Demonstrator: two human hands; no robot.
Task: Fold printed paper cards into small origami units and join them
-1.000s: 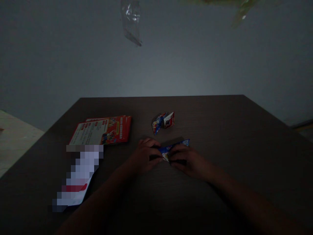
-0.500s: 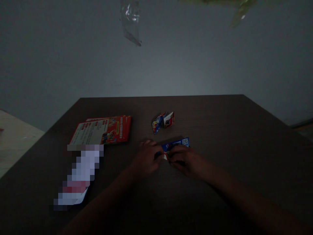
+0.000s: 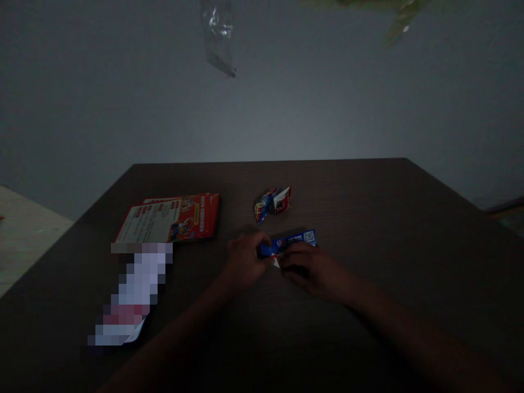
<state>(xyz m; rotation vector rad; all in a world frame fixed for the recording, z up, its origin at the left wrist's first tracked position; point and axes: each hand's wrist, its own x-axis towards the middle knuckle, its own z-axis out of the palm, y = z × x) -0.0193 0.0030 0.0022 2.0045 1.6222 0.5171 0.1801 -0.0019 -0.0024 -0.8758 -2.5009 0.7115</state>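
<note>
A blue printed paper piece (image 3: 297,238) with a QR code and a red and white part lies low over the table between my hands. My left hand (image 3: 248,259) grips its left end between thumb and curled fingers. From the right, my right hand (image 3: 315,268) has its fingers bent over the near side of the same piece, pinching it; the fingertips are dark and partly hidden. Just beyond sits a folded blue, yellow and red paper shape (image 3: 265,206), against a folded red and white one (image 3: 283,201).
On the dark table (image 3: 347,191), a stack of red and white printed sheets (image 3: 196,218) lies at the left. Nearer is a phone-like object (image 3: 141,289), its surface pixelated. A clear plastic bag (image 3: 220,38) hangs on the wall behind.
The fingers of my left hand have curled in around the left end of the blue piece, and more of its blue surface shows. My right hand has barely moved.
</note>
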